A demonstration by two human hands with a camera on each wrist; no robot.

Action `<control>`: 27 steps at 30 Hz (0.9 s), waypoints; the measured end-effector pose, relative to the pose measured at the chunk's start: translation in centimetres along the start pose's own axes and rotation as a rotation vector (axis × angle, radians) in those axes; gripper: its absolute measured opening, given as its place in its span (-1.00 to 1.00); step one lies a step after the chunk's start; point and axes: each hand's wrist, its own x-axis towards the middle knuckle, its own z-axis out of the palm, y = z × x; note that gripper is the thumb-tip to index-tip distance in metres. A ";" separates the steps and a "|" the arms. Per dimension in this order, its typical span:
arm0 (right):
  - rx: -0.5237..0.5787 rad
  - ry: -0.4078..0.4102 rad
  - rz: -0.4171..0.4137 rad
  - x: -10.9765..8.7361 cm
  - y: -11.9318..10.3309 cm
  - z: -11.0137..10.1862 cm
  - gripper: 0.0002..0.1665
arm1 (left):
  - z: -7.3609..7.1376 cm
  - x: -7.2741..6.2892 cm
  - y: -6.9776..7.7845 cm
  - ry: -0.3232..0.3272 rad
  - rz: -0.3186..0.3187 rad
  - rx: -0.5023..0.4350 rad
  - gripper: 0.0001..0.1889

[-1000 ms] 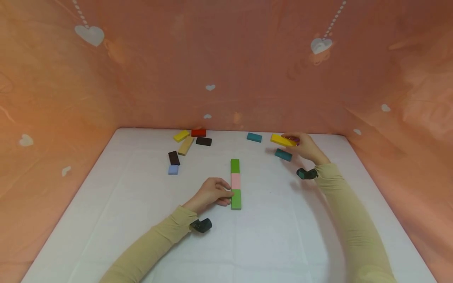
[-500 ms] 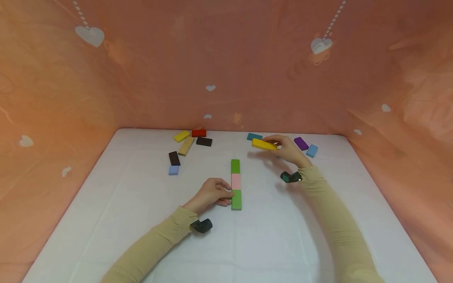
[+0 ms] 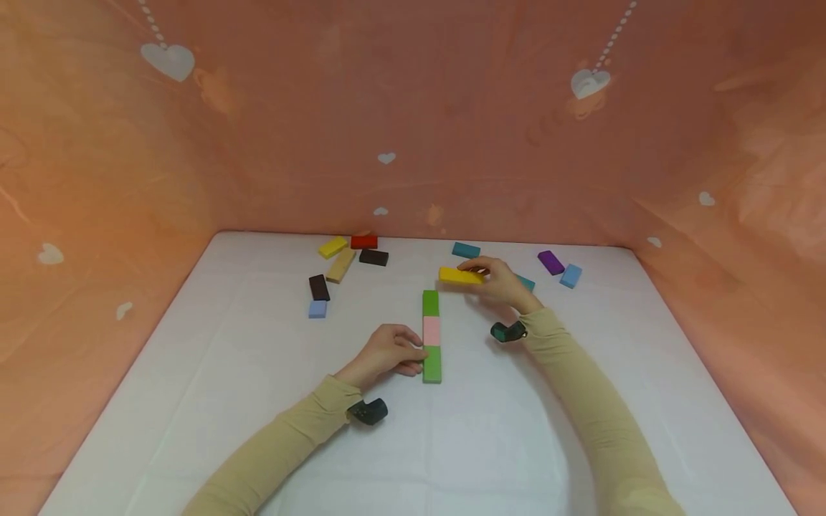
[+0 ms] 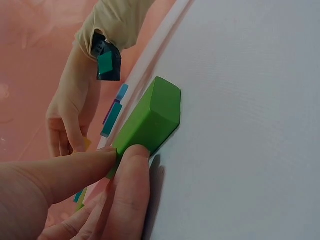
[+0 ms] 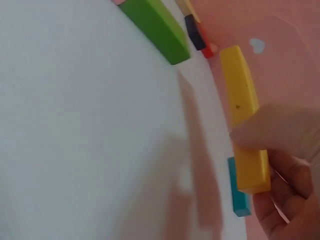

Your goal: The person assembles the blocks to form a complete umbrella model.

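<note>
Step in hand looks like adding yellow block (image 3: pixel 455 276) to the row on the table (image 3: pixel 484 430): near green (image 3: pixel 432 365), pink (image 3: pixel 432 331), far green (image 3: pixel 430 303), end to end. R grip (image 3: pixel 497 281) is clamped on yellow's R part, holding it nr the row's far end, not touching; L grip (image 3: pixel 389 349) isn't wrapped round anything, fingertips (image 4: pixel 134 156) resting on near green, prob. to steady it. Yellow sits crosswise to the row, so if it's meant to extend it, next move prob. calls for a turn into line, then lowering w/o nudging far green; if meant crosswise, just lowering; can't tell which. Head view gives the full row & spare blocks, e.g. red (image 3: pixel 364 242) & purple (image 3: pixel 551 262), but not much of the hold. R wrist cam does: thumb (image 5: pixel 265 127) on the face toward the cam, plus a long shadow (image 5: pixel 197 150) apart from yellow, i.e. it's off the table. L wrist cam shows near green's end face & fingertip contact, w/ yellow mostly hidden.
</note>
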 end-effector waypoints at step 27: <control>0.179 -0.028 0.170 0.4 0.8 3.0 -0.55 | 0.0 0.4 -0.3 0.010 0.000 0.013 -0.71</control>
